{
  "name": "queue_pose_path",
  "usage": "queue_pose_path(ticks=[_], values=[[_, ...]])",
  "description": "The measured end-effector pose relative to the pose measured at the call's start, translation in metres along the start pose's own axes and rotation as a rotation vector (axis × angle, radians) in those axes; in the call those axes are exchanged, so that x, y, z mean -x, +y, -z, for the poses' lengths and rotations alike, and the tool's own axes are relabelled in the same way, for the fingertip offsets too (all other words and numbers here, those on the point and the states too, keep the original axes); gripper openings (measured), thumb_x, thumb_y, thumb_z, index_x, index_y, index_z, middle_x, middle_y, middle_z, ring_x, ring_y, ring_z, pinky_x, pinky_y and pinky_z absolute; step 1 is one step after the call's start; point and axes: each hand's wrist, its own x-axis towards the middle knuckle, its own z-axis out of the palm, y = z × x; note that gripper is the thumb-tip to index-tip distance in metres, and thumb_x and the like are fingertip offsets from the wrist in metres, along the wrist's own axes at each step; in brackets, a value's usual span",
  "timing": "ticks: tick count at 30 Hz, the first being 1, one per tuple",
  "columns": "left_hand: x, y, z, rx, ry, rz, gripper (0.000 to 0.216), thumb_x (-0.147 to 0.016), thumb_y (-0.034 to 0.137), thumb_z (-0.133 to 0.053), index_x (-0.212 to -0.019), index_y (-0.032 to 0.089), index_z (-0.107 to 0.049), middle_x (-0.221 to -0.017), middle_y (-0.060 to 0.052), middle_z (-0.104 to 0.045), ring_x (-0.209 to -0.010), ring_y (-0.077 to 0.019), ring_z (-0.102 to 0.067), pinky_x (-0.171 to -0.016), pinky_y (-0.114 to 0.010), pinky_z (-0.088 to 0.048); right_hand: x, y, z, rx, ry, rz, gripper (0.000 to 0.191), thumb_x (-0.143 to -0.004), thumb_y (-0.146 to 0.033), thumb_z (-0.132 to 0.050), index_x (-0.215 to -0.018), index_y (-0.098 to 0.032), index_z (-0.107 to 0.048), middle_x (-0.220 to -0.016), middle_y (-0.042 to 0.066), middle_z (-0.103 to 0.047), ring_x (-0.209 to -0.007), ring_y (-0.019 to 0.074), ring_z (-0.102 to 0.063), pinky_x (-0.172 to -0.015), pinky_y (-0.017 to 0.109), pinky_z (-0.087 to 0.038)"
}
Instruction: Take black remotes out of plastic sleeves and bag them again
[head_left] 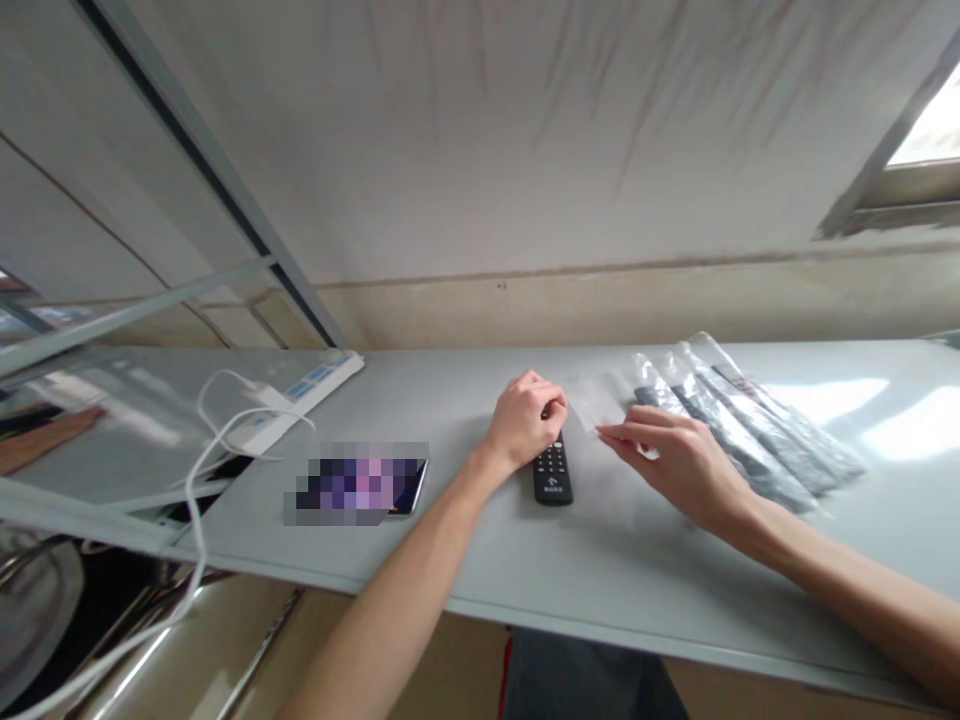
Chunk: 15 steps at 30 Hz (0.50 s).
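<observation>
I'm holding an unbagged remote in the curled left hand, the right hand pinching clear film, while bagged items are lying nearby.

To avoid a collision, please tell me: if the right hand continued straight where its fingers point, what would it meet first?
Beyond the clear plastic at its fingers, the right hand would probably meet the left hand, which holds the remote control; depth is unclear.
</observation>
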Motion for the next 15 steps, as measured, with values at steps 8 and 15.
queue_pose_path(ticks=[8,15], values=[[0.000,0.009,0.017,0.503,-0.132,-0.039,0.040,-0.108,0.043,-0.050,-0.106,0.018,-0.081,-0.131,-0.009,-0.078,-0.129,-0.0280,-0.065,-0.120,-0.046,-0.045,0.002,-0.009,0.011,-0.042,0.286,0.124,0.017,-0.102,-0.029,-0.068,-0.103,-0.031,-0.085,-0.072,0.003,-0.070,-0.060,0.0179,-0.058,-0.059,0.035,-0.047],[0.001,0.015,0.013,0.996,-0.453,-0.079,0.083,-0.094,0.050,-0.077,-0.167,0.030,-0.042,-0.151,-0.013,-0.066,-0.139,-0.0357,-0.064,-0.112,-0.050,-0.053,0.002,-0.014,0.013,-0.027,0.352,0.329,0.057,-0.098,-0.007,-0.070,-0.146,-0.036,-0.068,-0.099,0.004,-0.081,-0.078,0.0187,-0.073,-0.070,0.033,-0.060]])
